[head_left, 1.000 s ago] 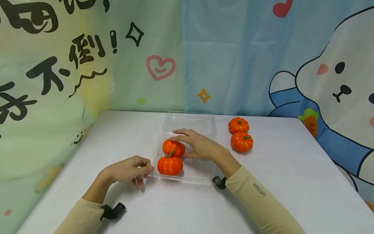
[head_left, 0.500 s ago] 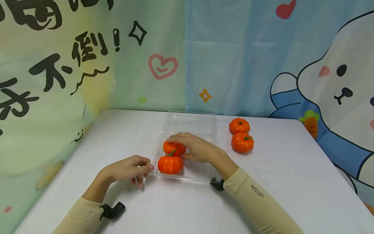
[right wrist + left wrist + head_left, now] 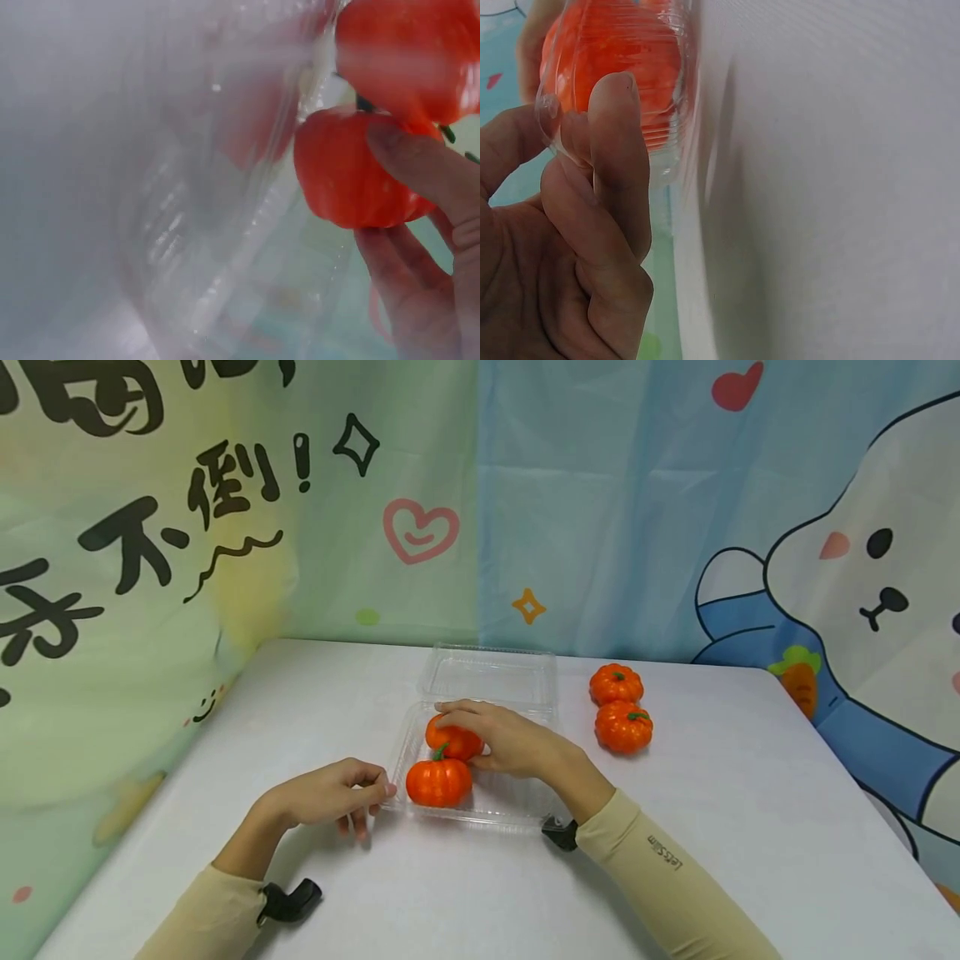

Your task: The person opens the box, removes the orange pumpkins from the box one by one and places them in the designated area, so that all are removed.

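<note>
An open clear plastic clamshell box (image 3: pixel 517 797) lies on the table, with two orange toy pumpkins in its left half. My right hand (image 3: pixel 517 741) grips the rear pumpkin (image 3: pixel 459 745), thumb on one side and fingers on the other; in the right wrist view this pumpkin (image 3: pixel 341 176) sits against the other one. The front pumpkin (image 3: pixel 438 783), green-stemmed, stands close before it, untouched by either hand. At the box's front left corner my left hand (image 3: pixel 330 797) pinches the rim, seen closer in the left wrist view, where that hand (image 3: pixel 592 225) partly covers the plastic.
The box's lid (image 3: pixel 491 678) is folded back flat behind it. Right of the box, two more toy pumpkins, a rear one (image 3: pixel 616 683) and a nearer one (image 3: pixel 624 727), stand touching on the white table (image 3: pixel 712 793). A printed cloth (image 3: pixel 570 510) hangs behind the table.
The rear pumpkin has shifted slightly right and turned a little in my right hand, whose fingers have come closer round it. My left hand stays at the box's corner. The head view has shifted slightly.
</note>
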`<act>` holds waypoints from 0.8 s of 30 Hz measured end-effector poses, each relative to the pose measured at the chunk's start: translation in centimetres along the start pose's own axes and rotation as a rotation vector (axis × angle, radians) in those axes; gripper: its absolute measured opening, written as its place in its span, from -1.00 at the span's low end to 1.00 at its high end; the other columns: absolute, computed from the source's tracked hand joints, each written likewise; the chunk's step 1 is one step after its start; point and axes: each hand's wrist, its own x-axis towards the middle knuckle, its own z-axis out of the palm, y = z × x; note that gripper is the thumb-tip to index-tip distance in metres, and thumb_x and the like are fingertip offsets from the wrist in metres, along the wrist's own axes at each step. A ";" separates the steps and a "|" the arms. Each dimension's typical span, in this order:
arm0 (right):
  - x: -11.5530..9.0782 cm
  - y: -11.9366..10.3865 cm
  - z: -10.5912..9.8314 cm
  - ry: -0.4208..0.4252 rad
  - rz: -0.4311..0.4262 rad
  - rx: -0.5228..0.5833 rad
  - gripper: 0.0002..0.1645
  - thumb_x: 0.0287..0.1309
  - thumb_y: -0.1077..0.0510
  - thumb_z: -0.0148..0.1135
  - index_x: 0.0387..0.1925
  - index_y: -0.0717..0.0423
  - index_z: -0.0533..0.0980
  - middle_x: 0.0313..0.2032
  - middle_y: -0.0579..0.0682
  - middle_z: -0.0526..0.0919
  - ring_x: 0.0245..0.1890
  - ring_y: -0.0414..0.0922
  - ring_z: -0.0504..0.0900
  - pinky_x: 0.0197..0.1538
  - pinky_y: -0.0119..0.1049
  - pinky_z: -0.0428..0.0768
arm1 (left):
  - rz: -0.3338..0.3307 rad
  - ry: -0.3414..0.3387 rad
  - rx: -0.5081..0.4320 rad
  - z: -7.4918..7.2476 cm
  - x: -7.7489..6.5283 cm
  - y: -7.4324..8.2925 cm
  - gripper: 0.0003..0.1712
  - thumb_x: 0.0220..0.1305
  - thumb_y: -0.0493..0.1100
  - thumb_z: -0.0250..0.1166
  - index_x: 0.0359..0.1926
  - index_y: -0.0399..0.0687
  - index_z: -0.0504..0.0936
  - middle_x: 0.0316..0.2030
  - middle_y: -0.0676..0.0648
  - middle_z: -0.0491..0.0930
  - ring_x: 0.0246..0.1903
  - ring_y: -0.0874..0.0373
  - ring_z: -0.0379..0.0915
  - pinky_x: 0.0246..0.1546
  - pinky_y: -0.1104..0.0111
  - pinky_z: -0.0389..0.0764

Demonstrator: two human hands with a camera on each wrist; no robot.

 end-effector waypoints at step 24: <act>-1.2 -0.2 -1.4 0.091 -0.057 -0.028 -0.26 0.10 0.30 0.54 0.33 0.08 0.49 0.33 0.08 0.46 0.35 0.04 0.45 0.33 -0.11 0.52 | -0.008 -0.008 0.010 0.1 0.2 0.0 -0.56 0.56 0.04 0.12 -0.32 -0.26 0.52 -0.45 -0.12 0.57 -0.45 -0.08 0.75 -0.48 0.23 0.64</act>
